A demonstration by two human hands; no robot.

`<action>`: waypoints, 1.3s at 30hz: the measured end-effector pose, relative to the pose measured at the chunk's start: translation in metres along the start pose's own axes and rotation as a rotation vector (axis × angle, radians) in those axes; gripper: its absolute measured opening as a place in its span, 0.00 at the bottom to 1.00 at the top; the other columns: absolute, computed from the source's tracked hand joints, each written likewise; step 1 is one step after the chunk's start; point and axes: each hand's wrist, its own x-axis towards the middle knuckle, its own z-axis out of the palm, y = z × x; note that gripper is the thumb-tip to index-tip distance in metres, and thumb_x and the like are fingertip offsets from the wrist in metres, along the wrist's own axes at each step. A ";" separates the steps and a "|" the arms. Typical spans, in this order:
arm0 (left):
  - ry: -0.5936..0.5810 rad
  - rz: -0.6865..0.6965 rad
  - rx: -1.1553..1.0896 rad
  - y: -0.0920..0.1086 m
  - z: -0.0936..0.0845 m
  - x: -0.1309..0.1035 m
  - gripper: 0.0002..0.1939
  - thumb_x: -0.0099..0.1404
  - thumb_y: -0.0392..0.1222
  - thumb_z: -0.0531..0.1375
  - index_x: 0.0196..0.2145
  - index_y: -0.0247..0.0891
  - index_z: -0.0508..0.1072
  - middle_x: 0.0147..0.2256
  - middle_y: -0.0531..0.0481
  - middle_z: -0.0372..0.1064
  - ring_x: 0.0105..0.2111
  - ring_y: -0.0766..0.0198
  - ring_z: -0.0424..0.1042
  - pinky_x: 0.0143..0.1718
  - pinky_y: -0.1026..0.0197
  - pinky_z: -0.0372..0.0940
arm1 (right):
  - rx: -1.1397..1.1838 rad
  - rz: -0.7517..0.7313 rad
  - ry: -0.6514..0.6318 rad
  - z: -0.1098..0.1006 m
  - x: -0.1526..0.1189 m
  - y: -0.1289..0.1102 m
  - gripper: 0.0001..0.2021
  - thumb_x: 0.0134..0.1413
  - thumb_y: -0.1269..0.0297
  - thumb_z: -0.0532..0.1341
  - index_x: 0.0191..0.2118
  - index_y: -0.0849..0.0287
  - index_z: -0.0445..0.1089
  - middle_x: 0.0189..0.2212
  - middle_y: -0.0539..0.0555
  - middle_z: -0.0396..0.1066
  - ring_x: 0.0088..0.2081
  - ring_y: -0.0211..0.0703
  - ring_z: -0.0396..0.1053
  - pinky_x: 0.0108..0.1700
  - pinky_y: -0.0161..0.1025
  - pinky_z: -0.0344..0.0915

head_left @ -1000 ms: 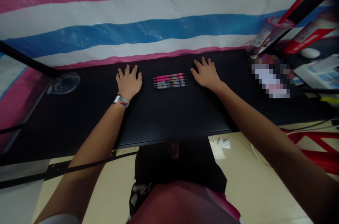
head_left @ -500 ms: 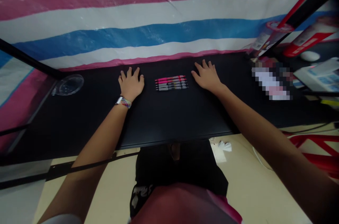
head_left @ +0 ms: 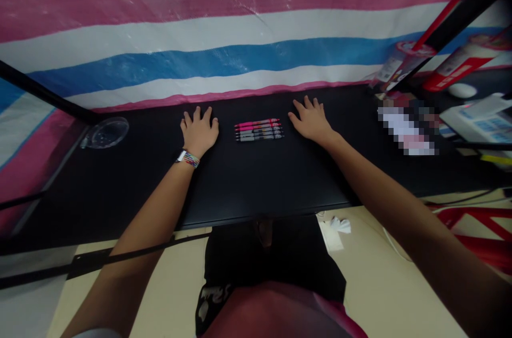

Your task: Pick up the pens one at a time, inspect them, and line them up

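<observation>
Several pens (head_left: 259, 130) lie side by side in a neat stack of rows on the black table (head_left: 256, 183), pink ones at the back and grey ones at the front. To their left, my left hand (head_left: 200, 133) rests palm down with fingers spread, a woven multicoloured band (head_left: 188, 158) round its wrist. My right hand (head_left: 311, 120) lies flat on the other side of the pens, fingers apart. Neither hand touches a pen or holds anything.
A clear round plastic lid (head_left: 107, 133) lies at the left. On the right stand a clear cup (head_left: 400, 66) with a red straw, a red and white container (head_left: 460, 63) and a white rounded object (head_left: 462, 90). A striped sheet (head_left: 224, 61) hangs behind the table.
The view has tilted up slightly, so the table and hands sit a little lower in the picture. Hands and pens keep their places on the table.
</observation>
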 end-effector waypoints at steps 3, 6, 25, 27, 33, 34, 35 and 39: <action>0.070 0.041 -0.056 -0.009 0.008 0.003 0.32 0.76 0.54 0.58 0.72 0.44 0.74 0.76 0.32 0.63 0.77 0.15 0.53 0.72 0.10 0.46 | 0.020 -0.009 0.037 0.002 -0.001 -0.001 0.36 0.76 0.49 0.54 0.78 0.66 0.64 0.81 0.76 0.55 0.80 0.91 0.51 0.74 0.87 0.50; 0.101 0.060 -0.090 -0.008 0.006 0.005 0.27 0.74 0.50 0.60 0.66 0.42 0.79 0.72 0.31 0.69 0.74 0.18 0.60 0.71 0.11 0.49 | 0.082 -0.030 0.096 0.001 -0.003 -0.008 0.29 0.74 0.53 0.57 0.71 0.64 0.74 0.76 0.72 0.65 0.78 0.85 0.58 0.75 0.84 0.53; 0.007 0.823 -0.320 0.054 -0.025 -0.027 0.06 0.76 0.45 0.65 0.43 0.45 0.82 0.48 0.45 0.82 0.54 0.47 0.76 0.60 0.38 0.67 | 0.569 -0.751 0.077 -0.007 -0.030 -0.049 0.01 0.62 0.62 0.74 0.38 0.47 0.85 0.59 0.54 0.83 0.72 0.64 0.68 0.73 0.71 0.67; -0.004 0.839 -0.325 0.054 -0.025 -0.027 0.06 0.75 0.47 0.67 0.42 0.45 0.83 0.49 0.45 0.82 0.54 0.46 0.76 0.61 0.37 0.67 | 0.563 -0.766 0.081 -0.007 -0.030 -0.048 0.04 0.60 0.60 0.76 0.41 0.46 0.86 0.59 0.55 0.83 0.71 0.65 0.68 0.72 0.71 0.67; -0.049 0.862 -0.323 0.057 -0.025 -0.030 0.06 0.72 0.48 0.70 0.41 0.45 0.83 0.50 0.44 0.82 0.56 0.45 0.75 0.62 0.35 0.67 | 0.509 -0.777 0.040 -0.009 -0.031 -0.050 0.02 0.60 0.62 0.74 0.38 0.45 0.86 0.57 0.53 0.83 0.71 0.66 0.67 0.73 0.71 0.65; -0.042 0.871 -0.320 0.057 -0.025 -0.031 0.07 0.72 0.49 0.71 0.41 0.45 0.83 0.50 0.44 0.82 0.56 0.45 0.75 0.61 0.36 0.67 | 0.518 -0.777 0.043 -0.009 -0.031 -0.050 0.02 0.61 0.62 0.73 0.38 0.45 0.85 0.56 0.52 0.84 0.71 0.65 0.68 0.73 0.70 0.65; -0.033 0.880 -0.318 0.058 -0.024 -0.031 0.07 0.72 0.49 0.70 0.41 0.45 0.83 0.50 0.44 0.82 0.55 0.45 0.75 0.61 0.36 0.67 | 0.533 -0.776 0.057 -0.010 -0.031 -0.051 0.03 0.62 0.62 0.72 0.39 0.45 0.85 0.55 0.52 0.84 0.70 0.64 0.68 0.72 0.69 0.66; 0.010 0.858 -0.318 0.058 -0.023 -0.031 0.07 0.77 0.48 0.66 0.44 0.45 0.83 0.46 0.46 0.83 0.53 0.47 0.76 0.63 0.37 0.66 | 0.586 -0.702 0.134 -0.013 -0.030 -0.052 0.04 0.67 0.58 0.70 0.43 0.45 0.84 0.48 0.52 0.86 0.64 0.61 0.73 0.69 0.64 0.70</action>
